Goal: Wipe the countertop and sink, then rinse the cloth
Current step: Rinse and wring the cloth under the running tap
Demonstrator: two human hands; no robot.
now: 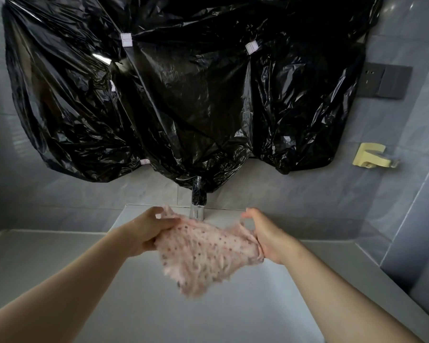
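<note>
A fluffy pink cloth [203, 253] with dark dots is stretched between my two hands above the white sink [159, 313]. My left hand [146, 231] grips its left edge. My right hand [265, 236] grips its right edge. The cloth's lower part hangs loose and looks blurred. Just behind the cloth stands the chrome tap [197, 206]; I cannot tell whether water runs from it. The grey countertop [35, 263] lies to the left and right of the sink.
Black plastic sheeting [183, 95] taped to the wall hangs down to the tap's top. A dark socket plate [384, 81] and a yellowish wall holder [370, 155] are on the grey tiled wall at the right.
</note>
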